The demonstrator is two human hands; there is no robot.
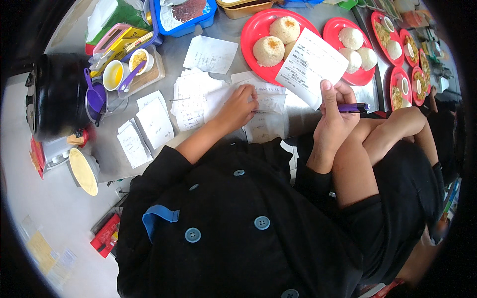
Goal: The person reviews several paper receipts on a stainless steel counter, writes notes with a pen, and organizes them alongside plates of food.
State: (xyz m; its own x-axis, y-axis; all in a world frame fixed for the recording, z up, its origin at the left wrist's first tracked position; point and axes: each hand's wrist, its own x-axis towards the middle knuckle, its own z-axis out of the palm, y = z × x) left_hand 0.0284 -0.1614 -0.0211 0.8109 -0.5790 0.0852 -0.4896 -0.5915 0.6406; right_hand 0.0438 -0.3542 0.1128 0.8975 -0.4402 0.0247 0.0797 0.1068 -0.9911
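Observation:
My right hand (332, 116) is closed on a white printed receipt (312, 67), gripped at its lower edge between thumb and fingers. A dark purple pen (354, 108) is also tucked in that hand. The raised receipt partly covers a red plate (252, 37) of rice mounds (269, 51). Over the counter papers, my left hand (237, 108) has curled fingers pinching at a handwritten paper slip (214, 101); the fingertips are partly hidden. Beside it lies a pile of white slips (190, 97) with a thin metal spike (180, 100) across it.
Another red plate (368, 75) of rice stands at right, with several filled plates (397, 79) beyond. A co-worker's bare arms (380, 141) are close beside my right hand. At left are a black pot (58, 97), small cups (113, 75), purple ladle (95, 99) and more slips (155, 123).

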